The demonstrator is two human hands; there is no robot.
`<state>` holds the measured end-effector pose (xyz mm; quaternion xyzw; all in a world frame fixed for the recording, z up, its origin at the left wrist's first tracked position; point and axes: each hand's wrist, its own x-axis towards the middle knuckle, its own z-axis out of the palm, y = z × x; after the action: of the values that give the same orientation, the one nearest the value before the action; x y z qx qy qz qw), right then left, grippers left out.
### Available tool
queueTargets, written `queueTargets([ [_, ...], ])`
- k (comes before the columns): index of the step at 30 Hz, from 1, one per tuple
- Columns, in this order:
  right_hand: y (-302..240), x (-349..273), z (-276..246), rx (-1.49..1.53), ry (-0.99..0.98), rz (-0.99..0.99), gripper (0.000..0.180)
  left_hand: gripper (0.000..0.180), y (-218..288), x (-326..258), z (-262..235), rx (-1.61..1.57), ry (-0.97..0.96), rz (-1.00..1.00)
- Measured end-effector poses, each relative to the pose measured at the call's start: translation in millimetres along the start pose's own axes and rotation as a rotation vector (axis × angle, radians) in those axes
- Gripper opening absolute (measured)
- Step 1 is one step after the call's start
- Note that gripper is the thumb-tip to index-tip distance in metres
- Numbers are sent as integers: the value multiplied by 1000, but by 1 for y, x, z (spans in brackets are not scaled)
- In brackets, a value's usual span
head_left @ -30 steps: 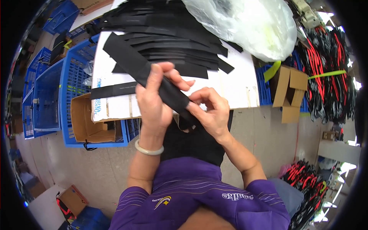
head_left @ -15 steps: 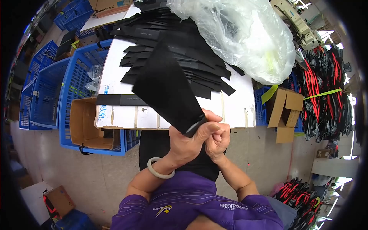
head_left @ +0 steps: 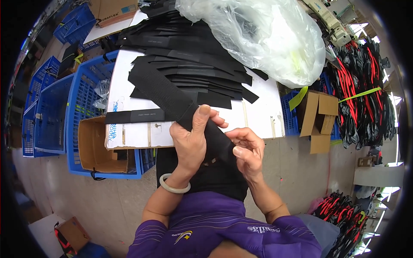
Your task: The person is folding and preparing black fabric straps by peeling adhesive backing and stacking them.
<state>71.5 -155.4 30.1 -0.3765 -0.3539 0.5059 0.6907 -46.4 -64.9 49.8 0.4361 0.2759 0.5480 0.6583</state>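
A wide black fabric strap runs slantwise from the table's pile down toward my lap. My left hand grips it around its middle, thumb on top. At its lower end my right hand pinches the edge between thumb and fingers. Part of that end is lost against my dark trousers. Beside the held strap, on the left near edge of the white table, lies another black strap with a smoother printed section. Behind is a layered pile of similar black straps.
A large clear plastic bag covers the table's far right. Blue crates stand at the left, one holding an open cardboard box. To the right are another cardboard box and bundled black-and-red pieces. A sewing machine is at far right.
The strap has swung lower and stretched out, its far end now over the pile. My right hand has moved apart from my left and holds the lower end.
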Motion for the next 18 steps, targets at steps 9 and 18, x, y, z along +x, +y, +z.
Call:
queueTargets([
  [9,12,-1,2,-310,177,90,12,30,-11,0,-9,118,-71,-64],
  [18,-16,28,-50,-877,73,-240,10,35,-27,17,-27,154,-23,-90],
])
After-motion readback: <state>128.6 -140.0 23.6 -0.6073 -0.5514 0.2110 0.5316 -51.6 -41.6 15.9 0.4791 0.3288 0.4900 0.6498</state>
